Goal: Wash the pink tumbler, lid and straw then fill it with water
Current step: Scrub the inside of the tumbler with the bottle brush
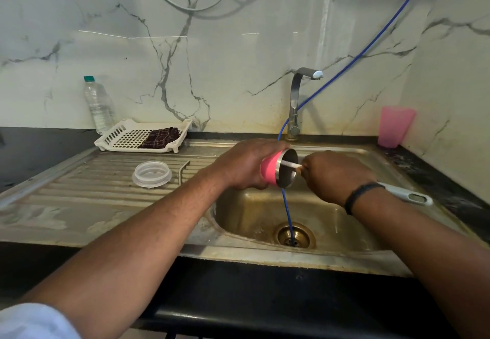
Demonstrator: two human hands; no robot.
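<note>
text: none readable | water bottle (97,105): label unclear (too blurred) | pink cup (395,126): plain

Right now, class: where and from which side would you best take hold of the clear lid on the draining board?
Grip the lid by its round outer rim, coming from above with thumb and fingers on opposite sides. It lies flat on the ridged draining board and apart from the bent metal straw, so probably only its edge offers purchase.

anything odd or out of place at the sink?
Yes: a blue hose runs down from the wall past the tap into the sink drain, crossing right behind the tumbler that the left hand holds over the basin. The drainboard looks stained. No spill shows.
</note>
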